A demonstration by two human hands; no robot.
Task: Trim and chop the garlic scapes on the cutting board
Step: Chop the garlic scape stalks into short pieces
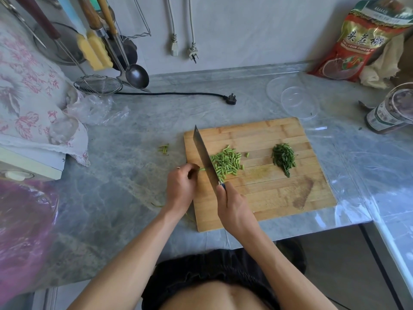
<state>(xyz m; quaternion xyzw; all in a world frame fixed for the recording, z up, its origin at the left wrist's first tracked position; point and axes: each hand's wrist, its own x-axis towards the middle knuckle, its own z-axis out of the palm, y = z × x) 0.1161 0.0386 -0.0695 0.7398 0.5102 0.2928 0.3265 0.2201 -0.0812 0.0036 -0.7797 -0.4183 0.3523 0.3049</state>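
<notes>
A wooden cutting board [279,198] lies on the grey marble counter. A pile of short light-green scape pieces [226,163] sits at its left middle, and a darker pile of finely chopped green bits [283,158] lies to the right. My right hand [234,209] grips the handle of a cleaver [204,155], whose blade stands edge-down just left of the light-green pile. My left hand [181,186] pinches the short remaining scape ends [202,169] against the board's left edge, right beside the blade.
A few trimmed scape bits [164,149] lie on the counter left of the board. Behind it are a black plug and cord [230,99], clear plastic lids [297,101], a jar [391,113] and a red snack bag [366,39]. Hanging utensils and a strainer [98,85] are back left.
</notes>
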